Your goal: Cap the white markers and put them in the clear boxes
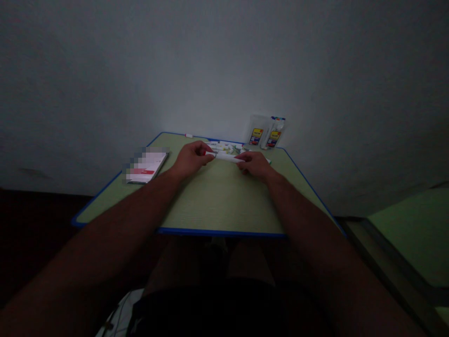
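Between my two hands, over the far middle of the table, lies a slim white marker [227, 157], roughly level from left to right. Its left end shows red where my left hand [192, 158] pinches it with thumb and fingers. My right hand [255, 164] has its fingers closed on the other end. Just behind the marker, white sheets and pen-like pieces with coloured marks [228, 146] lie along the table's back edge, partly hidden by my hands. The dim light leaves their details unclear.
The pale green table [220, 206] has a blue edge and meets a grey wall. At the left lies a white and red book or box [145, 171], partly blurred. A small pink and white piece [188, 135] sits at the back. Two clear marker cases [256, 133] lean right.
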Motion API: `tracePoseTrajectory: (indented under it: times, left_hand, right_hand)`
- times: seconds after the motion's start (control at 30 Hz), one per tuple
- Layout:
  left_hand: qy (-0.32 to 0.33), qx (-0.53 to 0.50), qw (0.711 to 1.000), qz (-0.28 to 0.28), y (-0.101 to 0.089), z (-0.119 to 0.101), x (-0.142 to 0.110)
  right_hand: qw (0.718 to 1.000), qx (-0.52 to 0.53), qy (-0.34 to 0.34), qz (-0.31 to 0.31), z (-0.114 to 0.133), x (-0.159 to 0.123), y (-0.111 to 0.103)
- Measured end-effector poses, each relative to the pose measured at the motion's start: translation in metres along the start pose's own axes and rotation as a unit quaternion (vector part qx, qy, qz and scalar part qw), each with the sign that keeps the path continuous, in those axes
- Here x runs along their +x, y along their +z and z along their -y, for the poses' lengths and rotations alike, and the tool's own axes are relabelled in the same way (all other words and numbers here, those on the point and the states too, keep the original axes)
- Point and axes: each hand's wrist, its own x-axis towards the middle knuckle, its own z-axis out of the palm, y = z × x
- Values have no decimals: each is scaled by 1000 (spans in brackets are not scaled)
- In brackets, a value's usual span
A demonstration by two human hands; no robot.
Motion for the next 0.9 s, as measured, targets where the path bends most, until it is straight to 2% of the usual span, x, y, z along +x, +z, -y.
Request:
tracePoseTrajectory:
  times: [0.23,0.47,0.63,0.9]
  left_hand:
    - [-56,8,998,-15,-3,2,2]
    - [-120,-75,989,-44,-3,-3,4]
    - [-134,-116,982,-63,-5,-1,6]
    - [-144,-125,979,-71,-6,-5,5]
  right_hand:
    - [997,65,-25,-10,2,3,-1]
    - [993,107,-12,-55,11,-1,-6]
    - [991,114,-12,-66,9,2,-7]
    - [991,112,-14,-70,12,0,-7]
